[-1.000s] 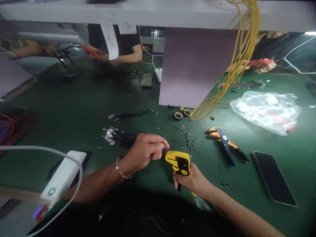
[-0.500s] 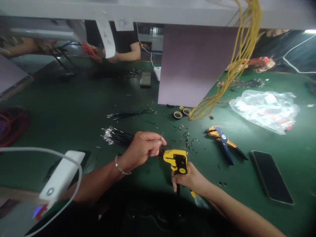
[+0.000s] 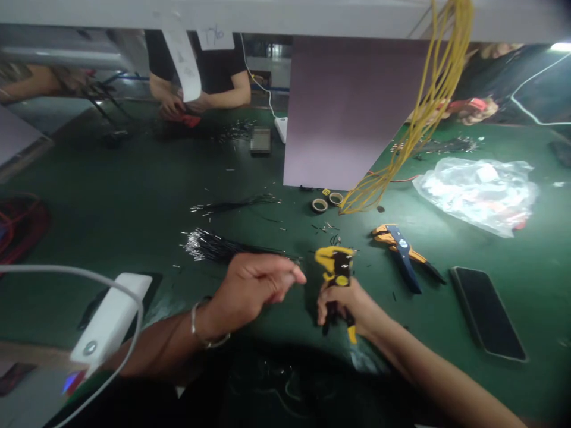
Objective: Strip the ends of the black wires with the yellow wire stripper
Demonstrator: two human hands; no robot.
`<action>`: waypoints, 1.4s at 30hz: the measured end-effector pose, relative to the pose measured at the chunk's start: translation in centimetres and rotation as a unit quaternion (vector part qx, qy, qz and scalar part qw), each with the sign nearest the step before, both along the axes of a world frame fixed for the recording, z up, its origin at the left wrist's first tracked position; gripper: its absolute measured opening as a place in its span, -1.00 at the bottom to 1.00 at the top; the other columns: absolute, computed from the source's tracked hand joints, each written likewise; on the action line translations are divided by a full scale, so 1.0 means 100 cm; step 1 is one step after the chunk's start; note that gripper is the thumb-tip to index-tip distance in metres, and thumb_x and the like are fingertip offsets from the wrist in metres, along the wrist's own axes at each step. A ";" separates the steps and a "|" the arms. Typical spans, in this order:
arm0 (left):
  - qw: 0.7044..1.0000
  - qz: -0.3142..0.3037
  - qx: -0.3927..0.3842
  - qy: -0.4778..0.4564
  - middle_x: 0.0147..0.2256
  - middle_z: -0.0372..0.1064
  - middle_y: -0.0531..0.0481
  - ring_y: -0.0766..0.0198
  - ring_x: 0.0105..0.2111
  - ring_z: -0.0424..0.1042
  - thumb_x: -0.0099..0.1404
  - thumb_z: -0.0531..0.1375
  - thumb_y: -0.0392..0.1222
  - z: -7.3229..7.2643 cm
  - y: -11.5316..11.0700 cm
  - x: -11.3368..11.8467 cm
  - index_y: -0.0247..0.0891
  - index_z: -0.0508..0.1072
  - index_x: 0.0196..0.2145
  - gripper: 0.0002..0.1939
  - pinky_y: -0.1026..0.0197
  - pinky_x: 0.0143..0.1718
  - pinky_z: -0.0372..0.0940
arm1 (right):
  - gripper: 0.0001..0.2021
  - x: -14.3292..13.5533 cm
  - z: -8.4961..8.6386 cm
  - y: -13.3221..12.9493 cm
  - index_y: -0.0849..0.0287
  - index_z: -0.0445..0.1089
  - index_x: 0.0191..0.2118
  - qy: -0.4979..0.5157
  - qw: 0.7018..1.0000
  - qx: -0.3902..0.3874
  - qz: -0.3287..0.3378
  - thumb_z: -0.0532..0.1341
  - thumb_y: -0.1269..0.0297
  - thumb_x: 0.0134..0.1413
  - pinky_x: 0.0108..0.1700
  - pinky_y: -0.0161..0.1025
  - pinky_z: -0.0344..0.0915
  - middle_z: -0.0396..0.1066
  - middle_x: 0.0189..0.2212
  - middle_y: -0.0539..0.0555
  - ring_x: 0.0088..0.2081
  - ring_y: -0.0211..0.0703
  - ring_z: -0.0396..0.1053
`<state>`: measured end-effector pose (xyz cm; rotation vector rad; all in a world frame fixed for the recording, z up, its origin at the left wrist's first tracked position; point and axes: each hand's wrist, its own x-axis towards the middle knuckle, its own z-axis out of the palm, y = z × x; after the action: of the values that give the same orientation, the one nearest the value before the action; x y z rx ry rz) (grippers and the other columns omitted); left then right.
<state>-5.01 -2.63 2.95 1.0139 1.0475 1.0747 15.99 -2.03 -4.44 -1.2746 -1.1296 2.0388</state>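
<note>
My right hand [image 3: 345, 300] is wrapped around the handles of a yellow and black wire stripper [image 3: 341, 267], its head pointing up and left above the green table. My left hand [image 3: 261, 282] is pinched closed to the left of the stripper's jaws, apart from them. Whatever sits between its fingertips is too small and blurred to make out. Behind the left hand lies a thick bundle of black wires [image 3: 214, 245] with bare shiny ends at the left. Farther back is a thinner bunch of black wires [image 3: 236, 205]. Small black offcuts [image 3: 335, 239] are scattered behind the stripper.
A second wire stripper [image 3: 404, 252], blue and orange, and a phone [image 3: 488, 312] lie on the right. Yellow wires [image 3: 410, 137] hang down from the shelf. Two tape rolls [image 3: 319, 205], a plastic bag [image 3: 479, 190] and a white power strip [image 3: 111, 315] are around. Co-workers' hands work across the table.
My right hand has raised the wire stripper and shifted it slightly right. My left hand has moved down, and the thin wire end that stuck up from its pinch no longer shows.
</note>
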 end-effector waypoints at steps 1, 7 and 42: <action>1.000 0.025 0.003 -0.007 -0.72 0.10 0.15 0.46 -0.68 0.09 0.16 0.22 -0.30 0.001 0.003 -0.003 -0.33 0.56 -0.42 -0.90 0.29 -0.60 0.00 | -0.88 0.002 0.002 0.001 0.20 0.35 -0.67 0.025 0.999 0.019 -0.020 0.15 0.40 -0.25 -0.50 -0.25 0.28 0.39 -0.76 0.03 -0.64 -0.18 0.34; 0.991 0.025 -0.053 -0.123 -0.73 0.05 0.17 0.50 -0.70 0.00 0.15 0.23 -0.29 -0.007 0.024 -0.008 -0.35 0.53 -0.46 -0.91 0.31 -0.62 -0.07 | -0.92 0.006 0.001 -0.005 0.25 0.42 -0.59 0.069 0.995 0.029 0.059 0.20 0.43 -0.20 -0.38 -0.18 0.34 0.47 -0.66 0.08 -0.56 -0.13 0.40; 0.968 -0.017 -0.140 -0.208 -0.71 0.00 0.19 0.53 -0.69 -0.13 0.19 0.19 -0.33 -0.028 0.023 0.008 -0.39 0.48 -0.42 -0.92 0.34 -0.61 -0.09 | -0.88 -0.015 -0.008 -0.019 0.21 0.36 -0.48 0.106 0.990 -0.017 0.090 0.30 0.31 -0.12 -0.35 -0.20 0.29 0.48 -0.65 0.04 -0.53 -0.13 0.43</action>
<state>-4.24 -0.33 0.11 0.5442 0.8042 1.0201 14.49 -3.96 -5.19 -0.9734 -1.1489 2.2719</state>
